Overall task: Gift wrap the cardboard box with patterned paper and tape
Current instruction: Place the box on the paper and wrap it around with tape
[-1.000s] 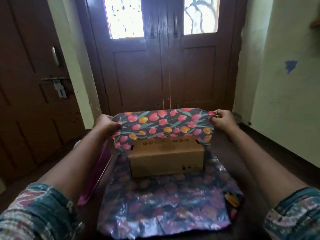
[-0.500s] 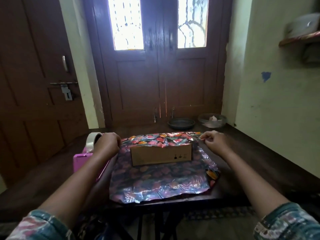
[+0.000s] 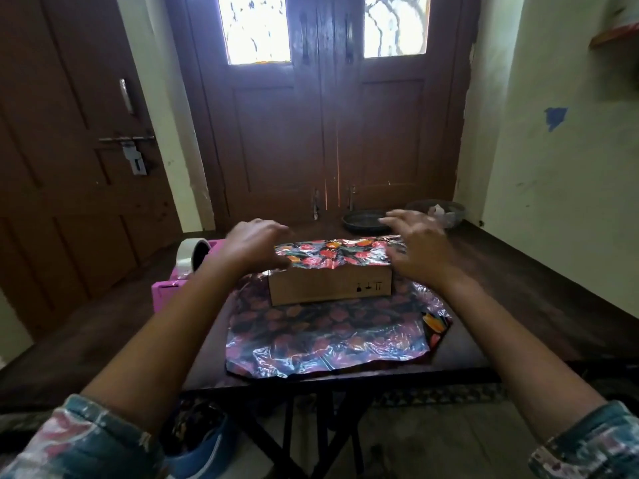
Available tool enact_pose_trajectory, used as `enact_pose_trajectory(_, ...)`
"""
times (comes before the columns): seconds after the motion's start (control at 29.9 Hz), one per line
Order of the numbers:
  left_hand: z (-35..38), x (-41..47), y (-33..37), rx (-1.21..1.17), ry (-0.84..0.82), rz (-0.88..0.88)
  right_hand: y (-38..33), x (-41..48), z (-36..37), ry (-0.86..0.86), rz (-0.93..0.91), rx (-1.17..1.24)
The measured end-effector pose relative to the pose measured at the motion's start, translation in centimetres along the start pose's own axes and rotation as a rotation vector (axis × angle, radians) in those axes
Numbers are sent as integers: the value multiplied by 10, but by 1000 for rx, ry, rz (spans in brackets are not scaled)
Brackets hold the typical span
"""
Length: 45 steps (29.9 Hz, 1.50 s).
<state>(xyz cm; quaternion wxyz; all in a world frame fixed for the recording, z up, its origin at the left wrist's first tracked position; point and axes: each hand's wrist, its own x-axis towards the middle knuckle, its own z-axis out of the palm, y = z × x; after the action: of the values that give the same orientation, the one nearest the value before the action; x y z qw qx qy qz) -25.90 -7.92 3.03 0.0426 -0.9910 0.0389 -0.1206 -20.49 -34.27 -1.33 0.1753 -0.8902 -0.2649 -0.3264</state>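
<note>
The cardboard box [image 3: 330, 284] sits near the middle of the dark bench [image 3: 460, 344], its long axis running from 9 o'clock to 3 o'clock, with one long brown side facing the person and still bare. The far flap of the tulip-patterned wrapping paper [image 3: 325, 340] is draped over the box top, while the near half lies flat and crinkled on the bench toward 6 o'clock. The left hand [image 3: 254, 244] hovers at the box's 9 o'clock end and the right hand [image 3: 416, 248] at its 3 o'clock end, both with fingers spread and loose, gripping nothing; whether either palm actually touches the paper I cannot tell, as both are blurred. They look equally near to the box, one per end. To my eye the next move is pressing the draped flap down along that long axis, then bringing the near half up from 6 o'clock. A roll of clear tape [image 3: 191, 257] stands on a pink dispenser [image 3: 169, 290] at about 9 o'clock, closer to the left hand. On the floor at 1 o'clock sit a dark shallow pan [image 3: 364, 221], seemingly empty, and a bowl [image 3: 437, 211] holding something pale.
</note>
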Motion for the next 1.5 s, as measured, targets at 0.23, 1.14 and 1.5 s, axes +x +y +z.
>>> enact_pose_trajectory(0.23, 53, 0, 8, -14, 131, 89, -34, 11, 54, -289, -138, -242)
enact_pose_trajectory(1.14, 90, 48, 26, -50, 291, 265, -20, -13, 109, 78, -128, -205)
enact_pose_trajectory(1.5, 92, 57, 34, 34, 258, 160, -18, -14, 111, -7, -106, -201)
